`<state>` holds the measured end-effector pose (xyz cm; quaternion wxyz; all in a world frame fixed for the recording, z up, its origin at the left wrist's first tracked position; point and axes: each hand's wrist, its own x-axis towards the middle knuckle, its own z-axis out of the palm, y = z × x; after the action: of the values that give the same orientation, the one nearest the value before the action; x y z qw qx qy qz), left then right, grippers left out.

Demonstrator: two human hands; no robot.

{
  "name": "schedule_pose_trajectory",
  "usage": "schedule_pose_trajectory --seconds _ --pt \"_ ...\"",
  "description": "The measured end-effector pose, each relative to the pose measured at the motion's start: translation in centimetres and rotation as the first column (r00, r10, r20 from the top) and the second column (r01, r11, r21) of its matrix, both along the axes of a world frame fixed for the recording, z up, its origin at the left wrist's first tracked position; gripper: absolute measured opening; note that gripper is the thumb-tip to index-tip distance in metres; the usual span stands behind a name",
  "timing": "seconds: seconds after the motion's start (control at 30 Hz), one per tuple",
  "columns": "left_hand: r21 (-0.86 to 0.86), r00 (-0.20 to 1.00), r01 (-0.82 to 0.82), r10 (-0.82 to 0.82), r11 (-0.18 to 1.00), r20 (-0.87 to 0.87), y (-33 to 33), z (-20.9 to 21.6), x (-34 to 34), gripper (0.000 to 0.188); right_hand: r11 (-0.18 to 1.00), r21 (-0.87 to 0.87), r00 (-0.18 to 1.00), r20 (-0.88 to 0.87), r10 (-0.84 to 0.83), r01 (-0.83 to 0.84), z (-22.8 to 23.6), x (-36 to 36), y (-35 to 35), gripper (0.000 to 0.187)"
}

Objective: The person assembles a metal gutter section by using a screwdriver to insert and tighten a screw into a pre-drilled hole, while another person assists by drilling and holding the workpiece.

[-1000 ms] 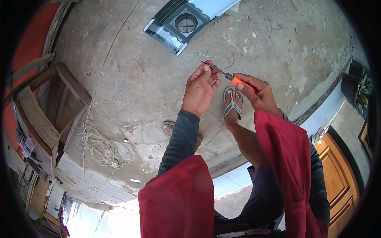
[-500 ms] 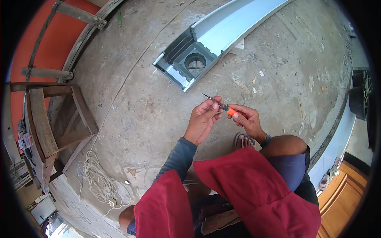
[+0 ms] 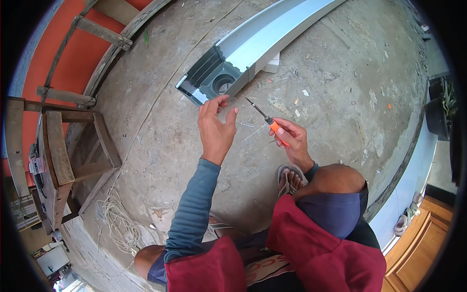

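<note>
A screwdriver (image 3: 275, 127) with an orange and black handle is held in my right hand (image 3: 295, 141), its dark shaft pointing up and to the left. My left hand (image 3: 215, 129) is empty, fingers spread, just in front of the near end of a gutter (image 3: 272, 34). This long white channel carries a grey end fitting (image 3: 214, 73) with a round hole (image 3: 224, 84). From this angle, my left fingertips overlap the fitting's near edge; I cannot tell whether they touch it.
Coiled pale cable (image 3: 119, 221) lies on the concrete floor at left, beside a wooden frame (image 3: 80, 165). A white block (image 3: 272, 64) sits beneath the gutter. Small debris is scattered about. Potted plants (image 3: 440, 109) line the right side, near a wooden door (image 3: 421, 248).
My left hand has let go of the screwdriver's shaft and moved left toward the grey fitting, its fingers opening. The right hand keeps the screwdriver, now tilted more upright. The whole view has shifted slightly.
</note>
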<state>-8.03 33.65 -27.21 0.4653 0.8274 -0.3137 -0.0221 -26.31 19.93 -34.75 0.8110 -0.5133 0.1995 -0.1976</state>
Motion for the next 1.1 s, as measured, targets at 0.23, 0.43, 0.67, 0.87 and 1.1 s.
schedule_pose_trajectory --seconds 0.23,0.43,0.67,0.87,1.1 --pt "0.221 0.976 0.091 -0.132 0.971 0.175 -8.8 -1.5 5.1 0.044 0.977 -0.137 0.982 -0.078 -0.172 0.161 1.3 1.3 -3.9 0.04" --pt "0.146 0.993 0.077 -0.089 0.986 0.077 -11.5 -3.5 5.7 0.036 0.943 -0.295 0.962 -0.171 -0.211 0.154 0.5 2.7 -5.5 0.039" --pt "0.203 0.995 0.023 -0.041 0.979 0.086 -11.7 -3.3 5.9 0.026 0.948 -0.29 0.967 -0.173 -0.187 0.131 -0.1 3.3 -5.7 0.039" --pt "0.321 0.983 0.02 -0.077 0.947 0.167 -12.4 -3.0 5.6 0.021 0.963 -0.219 0.96 -0.194 -0.199 0.155 -0.2 3.0 -6.0 0.038" --pt "0.353 0.969 -0.008 -0.08 0.936 0.235 -12.5 -3.0 5.6 0.02 0.947 -0.245 0.961 -0.131 -0.244 0.207 -0.1 2.8 -5.7 0.04"
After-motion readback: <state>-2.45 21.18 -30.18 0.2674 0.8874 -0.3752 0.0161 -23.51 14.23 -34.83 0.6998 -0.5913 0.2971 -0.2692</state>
